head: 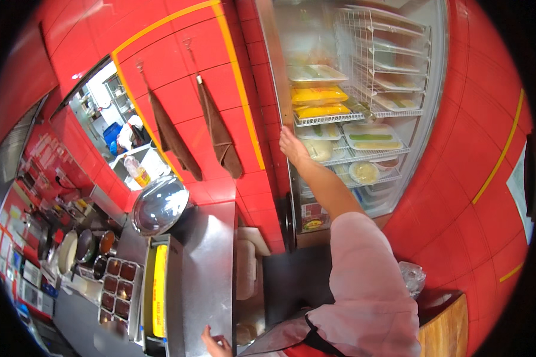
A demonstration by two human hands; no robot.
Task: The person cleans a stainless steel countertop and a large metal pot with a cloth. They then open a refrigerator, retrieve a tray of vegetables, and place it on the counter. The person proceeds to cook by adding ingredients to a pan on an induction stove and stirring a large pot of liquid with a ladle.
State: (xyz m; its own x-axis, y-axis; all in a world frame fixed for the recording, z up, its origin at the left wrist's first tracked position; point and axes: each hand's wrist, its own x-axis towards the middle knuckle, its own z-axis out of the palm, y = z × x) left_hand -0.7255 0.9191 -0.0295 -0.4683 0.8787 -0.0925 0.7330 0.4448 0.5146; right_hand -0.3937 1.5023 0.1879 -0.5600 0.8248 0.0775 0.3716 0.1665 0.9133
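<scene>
My right hand (292, 145) reaches up to the metal edge at the left side of a glass-front fridge (290, 96); its fingertips touch that edge, but how they close on it cannot be told. Behind the glass are yellow packets (319, 95), a covered tray of green and pale strips (375, 138) and a round tub of pale food (365, 173). My left hand (217, 342) is at the bottom, partly cut off, fingers apart with nothing seen in them, beside the steel counter (207, 267).
A long container (174, 267) holding a yellow package (159, 290) stands on the counter, near a domed metal object (161, 205) and sauce containers (118, 290). Brown cloths (219, 134) hang on the red wall. A wooden board (446, 328) is at lower right.
</scene>
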